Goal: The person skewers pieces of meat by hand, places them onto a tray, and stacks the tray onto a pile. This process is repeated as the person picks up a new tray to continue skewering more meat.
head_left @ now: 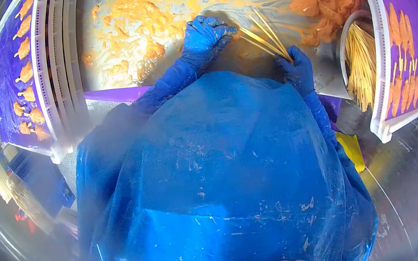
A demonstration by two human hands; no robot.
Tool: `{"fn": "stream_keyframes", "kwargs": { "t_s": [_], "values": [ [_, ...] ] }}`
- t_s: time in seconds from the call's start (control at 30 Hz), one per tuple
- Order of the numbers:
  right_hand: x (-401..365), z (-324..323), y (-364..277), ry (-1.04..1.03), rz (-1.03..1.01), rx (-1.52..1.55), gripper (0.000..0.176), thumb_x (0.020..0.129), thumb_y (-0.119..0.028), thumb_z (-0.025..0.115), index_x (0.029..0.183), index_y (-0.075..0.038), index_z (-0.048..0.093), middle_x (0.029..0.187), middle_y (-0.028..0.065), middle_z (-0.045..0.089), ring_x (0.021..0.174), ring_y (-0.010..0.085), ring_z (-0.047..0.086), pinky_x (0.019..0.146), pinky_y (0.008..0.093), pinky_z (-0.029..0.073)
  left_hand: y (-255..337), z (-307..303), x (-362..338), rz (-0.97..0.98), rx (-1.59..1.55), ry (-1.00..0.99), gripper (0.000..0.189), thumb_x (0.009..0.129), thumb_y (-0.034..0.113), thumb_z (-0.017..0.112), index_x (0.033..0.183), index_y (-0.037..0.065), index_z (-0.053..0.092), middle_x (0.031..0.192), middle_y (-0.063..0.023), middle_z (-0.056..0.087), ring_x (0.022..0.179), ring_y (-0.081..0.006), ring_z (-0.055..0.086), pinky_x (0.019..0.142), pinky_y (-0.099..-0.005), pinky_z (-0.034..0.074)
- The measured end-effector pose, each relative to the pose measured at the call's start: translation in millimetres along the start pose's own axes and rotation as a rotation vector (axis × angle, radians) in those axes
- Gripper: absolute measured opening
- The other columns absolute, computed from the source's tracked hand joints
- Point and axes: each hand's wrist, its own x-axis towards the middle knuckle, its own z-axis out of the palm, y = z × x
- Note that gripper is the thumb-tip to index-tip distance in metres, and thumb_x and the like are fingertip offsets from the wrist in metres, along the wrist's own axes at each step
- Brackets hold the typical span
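My right hand (298, 67), in a blue glove, is closed around several thin wooden skewers (271, 36) that fan out up and to the left. My left hand (205, 36), also gloved in blue, has its fingers bent and pressed together. Its fingertips are right by the end of the lowest skewer; I cannot tell what is pinched in them. Both hands are over a metal work surface (265, 71), just in front of my blue apron (236, 169). Beyond them lies raw, orange marinated meat (148, 10), spread in loose pieces and heaped at the right (319, 0).
At the right, a round container (344, 56) holds many loose skewers (361, 67). Beside it stands a white-rimmed tray (379, 29) with a purple lining and skewered meat. Stacked trays (39, 64) at the left carry more meat skewers on purple. A purple edge (117, 94) shows near my left forearm.
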Motion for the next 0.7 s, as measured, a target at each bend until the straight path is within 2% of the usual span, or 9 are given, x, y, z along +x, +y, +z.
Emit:
{"fn": "stream_keyframes", "kwargs": {
  "t_s": [0.1,0.23,0.33,0.4,0.53,0.6,0.7],
  "values": [
    [3,1,-1,-0.015,-0.008,-0.098,0.014,0.085,-0.013,0.071,0.085,-0.002,0.062,0.071,-0.0008,0.056,0.067,0.0073,0.047,0.059,0.0263,0.039,-3,3,-1,0.024,-0.081,0.035,0.022,0.079,0.025,0.072,0.101,0.029,0.072,0.099,-0.0003,0.067,0.095,-0.0285,0.057,0.078,-0.0428,0.046],
    [5,3,-3,-0.001,-0.072,-0.093,0.014,0.085,-0.013,0.071,0.084,-0.003,0.062,0.070,-0.0003,0.057,0.067,0.0075,0.047,0.059,0.0263,0.040,-1,2,-1,0.003,-0.017,0.019,0.022,0.078,0.025,0.073,0.100,0.027,0.072,0.099,-0.0006,0.067,0.095,-0.0281,0.057,0.078,-0.0428,0.046],
    [6,4,2,-0.027,0.016,-0.002,0.014,0.085,-0.014,0.071,0.084,-0.003,0.063,0.070,0.0001,0.057,0.066,0.0077,0.048,0.059,0.0269,0.041,-3,4,-1,0.007,0.014,-0.002,0.022,0.077,0.024,0.073,0.099,0.025,0.072,0.101,-0.0013,0.067,0.096,-0.0282,0.057,0.079,-0.0427,0.047],
    [9,4,9,-0.029,-0.038,-0.191,0.015,0.085,-0.015,0.071,0.084,-0.003,0.063,0.070,0.0003,0.058,0.065,0.0076,0.048,0.058,0.0274,0.042,-2,0,1,0.029,-0.050,-0.007,0.022,0.076,0.024,0.074,0.098,0.023,0.071,0.102,-0.0025,0.067,0.097,-0.0288,0.058,0.081,-0.0430,0.047],
    [10,3,-26,-0.041,0.012,-0.124,0.018,0.084,-0.018,0.071,0.084,-0.002,0.063,0.070,0.0013,0.059,0.065,0.0080,0.049,0.058,0.0280,0.042,-4,5,-1,0.030,-0.069,0.018,0.023,0.076,0.024,0.075,0.098,0.022,0.071,0.102,-0.0036,0.067,0.098,-0.0293,0.058,0.083,-0.0437,0.048],
    [15,3,-21,-0.149,0.138,-0.143,0.030,0.083,-0.030,0.068,0.090,-0.001,0.060,0.082,0.0200,0.062,0.076,0.0341,0.060,0.071,0.0425,0.046,-5,8,-2,0.049,-0.067,0.018,0.025,0.077,0.029,0.072,0.100,0.019,0.071,0.100,-0.0036,0.065,0.097,-0.0292,0.056,0.085,-0.0428,0.045],
    [17,2,-29,-0.125,0.057,-0.179,0.032,0.083,-0.031,0.068,0.090,-0.001,0.061,0.082,0.0194,0.062,0.076,0.0334,0.060,0.071,0.0421,0.046,-4,4,-2,0.066,-0.030,0.017,0.026,0.078,0.031,0.071,0.102,0.020,0.071,0.101,-0.0046,0.065,0.097,-0.0292,0.056,0.086,-0.0431,0.044]
  ]
}}
